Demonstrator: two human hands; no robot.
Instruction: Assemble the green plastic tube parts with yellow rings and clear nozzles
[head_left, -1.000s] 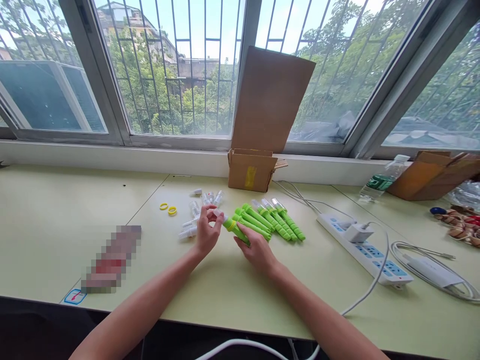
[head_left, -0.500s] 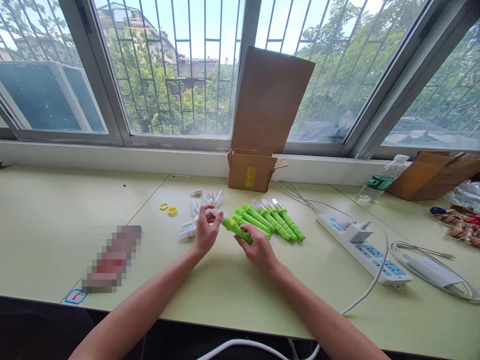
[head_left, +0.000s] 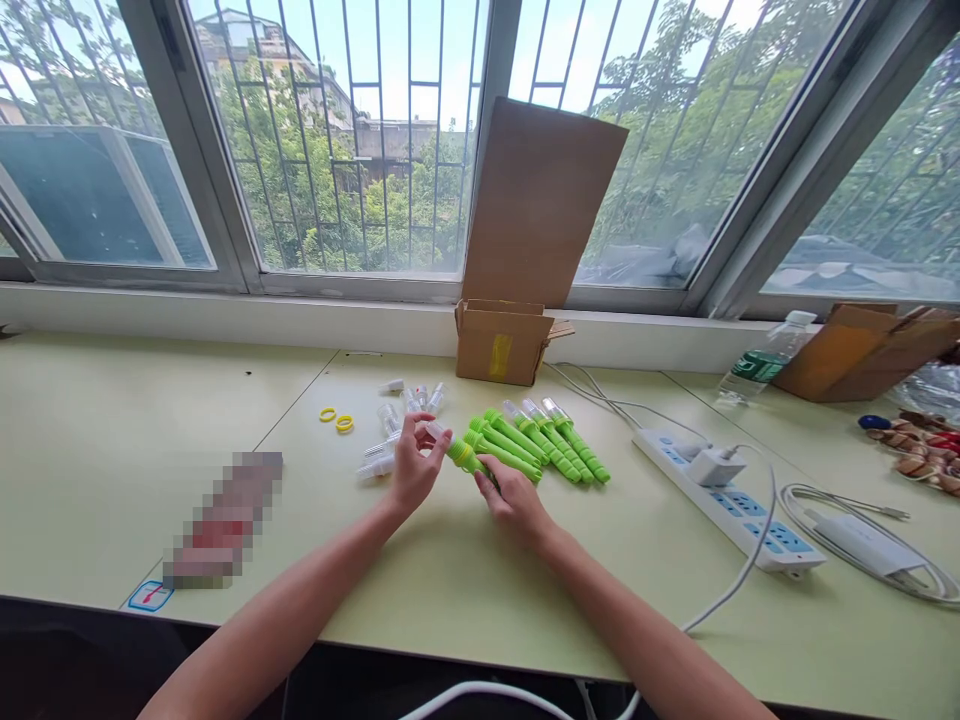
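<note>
Barred windows (head_left: 352, 140) stand behind a pale green table (head_left: 480, 600), where the right hand (head_left: 517, 497) wraps its fingers around a tilted green tube (head_left: 466, 456), apparently to steady it. More green tubes (head_left: 551, 445), some capped, lie side by side to the right, likely for easy reach. The left hand (head_left: 415, 465) pinches a clear cap (head_left: 437, 431) at the held tube's upper end, seemingly aligning both, with loose clear caps (head_left: 389, 418) just beside it and two yellow rings (head_left: 344, 429) farther left.

Lime-green tube (head_left: 462, 456), yellow rings (head_left: 344, 428)
</note>
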